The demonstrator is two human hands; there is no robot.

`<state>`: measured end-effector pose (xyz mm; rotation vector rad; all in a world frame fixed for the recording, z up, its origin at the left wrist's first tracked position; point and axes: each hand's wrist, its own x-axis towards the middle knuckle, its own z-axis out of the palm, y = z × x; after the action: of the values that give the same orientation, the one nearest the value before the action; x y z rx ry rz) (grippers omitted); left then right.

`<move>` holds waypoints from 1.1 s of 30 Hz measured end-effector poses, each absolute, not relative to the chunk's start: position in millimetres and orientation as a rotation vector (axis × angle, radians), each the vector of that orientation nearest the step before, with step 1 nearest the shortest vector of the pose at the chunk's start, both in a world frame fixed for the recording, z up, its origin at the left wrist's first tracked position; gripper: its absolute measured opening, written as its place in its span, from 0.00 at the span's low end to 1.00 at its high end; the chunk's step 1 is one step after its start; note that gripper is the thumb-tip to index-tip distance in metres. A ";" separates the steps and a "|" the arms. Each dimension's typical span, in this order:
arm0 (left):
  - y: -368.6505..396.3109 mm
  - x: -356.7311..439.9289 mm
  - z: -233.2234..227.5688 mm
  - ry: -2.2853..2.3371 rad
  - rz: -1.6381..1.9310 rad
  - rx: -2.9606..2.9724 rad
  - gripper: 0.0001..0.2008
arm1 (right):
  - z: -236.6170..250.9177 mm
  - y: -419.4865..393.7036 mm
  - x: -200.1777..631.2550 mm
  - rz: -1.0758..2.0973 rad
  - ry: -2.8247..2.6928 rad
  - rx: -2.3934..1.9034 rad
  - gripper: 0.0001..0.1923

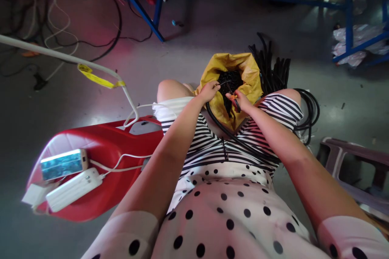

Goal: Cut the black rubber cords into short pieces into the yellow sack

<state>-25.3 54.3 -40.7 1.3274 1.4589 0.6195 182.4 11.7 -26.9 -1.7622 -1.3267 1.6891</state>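
Note:
A yellow bag (212, 68) stands open between my knees, with a heap of small black pieces (227, 81) inside. Over its mouth, my left hand (209, 91) pinches the end of a black tube (223, 129), which curves down across my lap to the right. My right hand (242, 101) is closed around scissors (236, 103) with orange and black handles. Their blades point into the bag near the fingers of my left hand; against the dark pieces I cannot tell whether they touch the tube. Behind the bag lies a bundle of black tubes (275, 71).
To the left, a red stool (121, 141) carries a phone (63, 164) and a white power bank (74, 190) with cables. A white metal bar (60, 52) stands beyond it. Blue table legs (158, 4) rise ahead. Coiled black tube (313, 109) and a grey stool (349, 170) are right.

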 end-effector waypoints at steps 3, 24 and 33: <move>54.5 -28.2 -39.3 1.433 0.549 1.403 0.04 | -25.9 10.6 183.6 1.700 -1.326 -1.779 0.31; 51.6 -20.2 -57.3 1.542 0.425 1.448 0.06 | -36.9 13.9 182.6 1.676 -1.462 -1.849 0.31; 50.0 -22.5 -58.8 1.555 0.386 1.431 0.06 | -36.3 12.4 182.0 1.618 -1.522 -1.885 0.29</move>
<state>-22.5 50.0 -58.8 1.4310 1.5553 0.3856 182.0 12.4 -36.3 -1.8849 -1.5216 1.6178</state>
